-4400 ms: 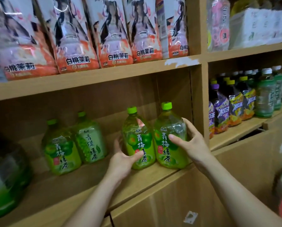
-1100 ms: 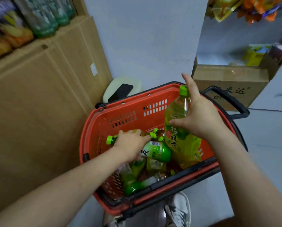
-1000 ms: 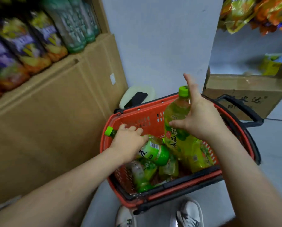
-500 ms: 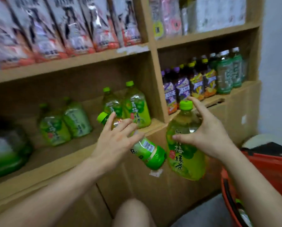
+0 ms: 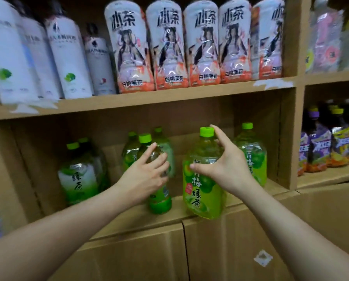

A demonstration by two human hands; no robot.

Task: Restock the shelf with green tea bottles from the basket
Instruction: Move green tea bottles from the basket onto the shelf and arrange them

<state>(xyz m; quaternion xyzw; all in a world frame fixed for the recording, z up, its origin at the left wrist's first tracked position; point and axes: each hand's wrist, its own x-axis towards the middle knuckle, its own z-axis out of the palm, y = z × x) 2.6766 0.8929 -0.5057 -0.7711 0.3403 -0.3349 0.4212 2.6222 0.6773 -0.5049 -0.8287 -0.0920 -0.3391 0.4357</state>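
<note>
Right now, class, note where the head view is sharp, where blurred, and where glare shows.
Head view: the large yellow-green tea bottle with a green cap, held by the right hand, is sharpest; tall white bottles at upper left smear; glare streaks the pink-labelled bottles.

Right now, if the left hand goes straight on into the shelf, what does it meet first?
Likely the two green-capped tea bottles behind the slim green bottle the left hand holds; depth unclear.

peach-label bottles [image 5: 167, 47]: row of five, upright | white bottles [image 5: 68, 57]: just left of peach-label bottles | pink-label bottle [image 5: 327, 41]: to their right | purple-label bottles [image 5: 319, 147]: below, right | white sticker [image 5: 263, 258]: well below, right
</note>
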